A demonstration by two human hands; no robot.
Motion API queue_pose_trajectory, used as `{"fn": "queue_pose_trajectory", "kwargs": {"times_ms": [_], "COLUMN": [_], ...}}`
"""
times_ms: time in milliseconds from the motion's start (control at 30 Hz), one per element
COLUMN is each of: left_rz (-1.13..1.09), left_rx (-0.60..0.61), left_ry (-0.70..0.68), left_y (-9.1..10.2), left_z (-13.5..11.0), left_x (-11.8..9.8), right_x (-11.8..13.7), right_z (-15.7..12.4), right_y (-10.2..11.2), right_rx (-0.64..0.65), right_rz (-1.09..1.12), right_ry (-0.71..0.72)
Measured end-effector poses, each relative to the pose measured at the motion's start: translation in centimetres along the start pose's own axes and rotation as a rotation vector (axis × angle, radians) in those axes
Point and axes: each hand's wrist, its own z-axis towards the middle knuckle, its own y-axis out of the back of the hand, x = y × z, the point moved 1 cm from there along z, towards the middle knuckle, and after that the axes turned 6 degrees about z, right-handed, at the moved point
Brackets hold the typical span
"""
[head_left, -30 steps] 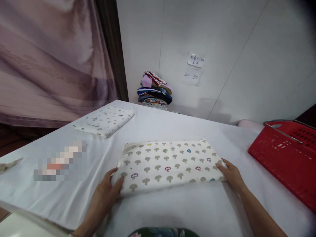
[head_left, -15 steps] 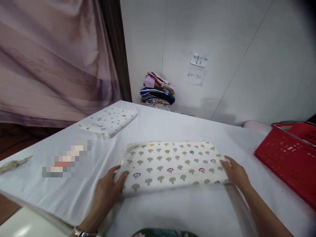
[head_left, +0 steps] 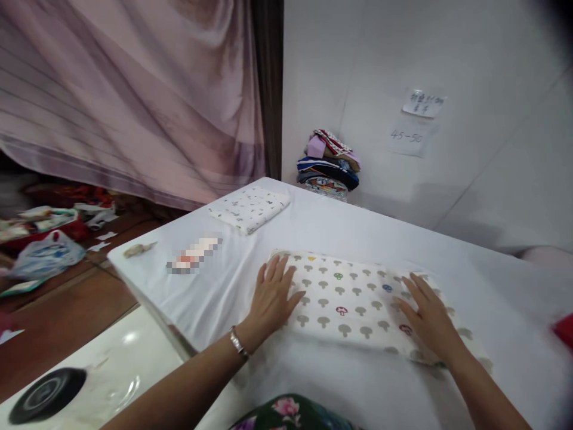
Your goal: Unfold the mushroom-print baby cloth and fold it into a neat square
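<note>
A folded cream cloth with a mushroom print [head_left: 353,301] lies flat on the white-covered table [head_left: 358,233] in front of me. My left hand [head_left: 273,295] rests palm down on its left end, fingers stretched and slightly spread. My right hand [head_left: 425,319] lies flat on the right part of the cloth, fingers extended. Neither hand grips anything. A watch sits on my left wrist.
A second folded white patterned cloth [head_left: 250,207] lies at the table's far left corner. A stack of folded clothes [head_left: 329,161] sits against the wall. A red basket's edge [head_left: 564,329] shows at right. Bags and clutter [head_left: 42,233] cover the floor at left, under a pink curtain [head_left: 134,101].
Both hands moved from gripping the cloth's near corners onto its top, now lying flat. My view swung left, pushing the red basket almost out of frame.
</note>
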Motion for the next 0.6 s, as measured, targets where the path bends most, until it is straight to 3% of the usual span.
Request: {"fn": "queue_pose_trajectory", "kwargs": {"times_ms": [133, 300, 400, 600], "left_rz": [0.025, 0.023, 0.023, 0.042], "left_rx": [0.048, 0.227, 0.252, 0.29], "left_ry": [-0.086, 0.02, 0.029, 0.042], "left_y": [-2.1, -5.6, -6.3, -6.0], "left_z": [1.7, 1.7, 1.4, 1.6], "left_x": [-0.8, 1.1, 1.6, 1.3], "right_x": [3.5, 2.5, 1.9, 3.4], "right_z": [2.5, 2.9, 2.6, 3.3], "right_y": [-3.9, -8.2, -8.8, -7.4], "right_rx": [0.131, 0.291, 0.29, 0.385], "right_rz": [-0.044, -0.172, -0.191, -0.172], "right_ry": [0.126, 0.046, 0.042, -0.02]}}
